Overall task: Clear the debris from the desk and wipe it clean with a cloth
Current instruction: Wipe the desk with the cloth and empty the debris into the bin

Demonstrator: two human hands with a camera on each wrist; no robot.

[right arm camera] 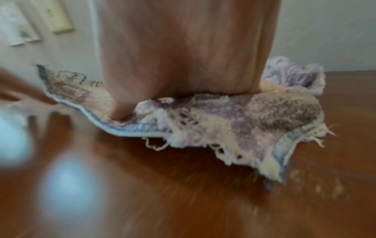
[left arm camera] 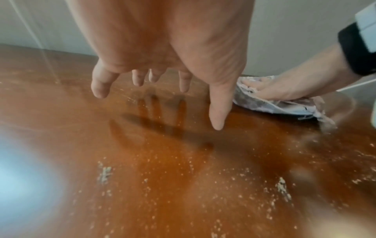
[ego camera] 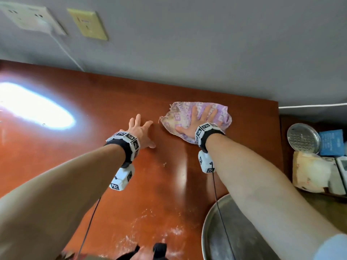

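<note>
Wiping underway, not done. Right hand [ego camera: 200, 120] presses flat, fingers spread, on the cloth [ego camera: 195, 119] at the desk's [ego camera: 93, 102] far right. Left hand [ego camera: 140, 131] hovers beside it, fingers spread, holding nothing. Crumbs [left arm camera: 203, 185] still cover the near side.

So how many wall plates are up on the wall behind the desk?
2. A white wall plate sits at the far left, and a yellowish wall plate is just right of it. More may be out of view.
</note>
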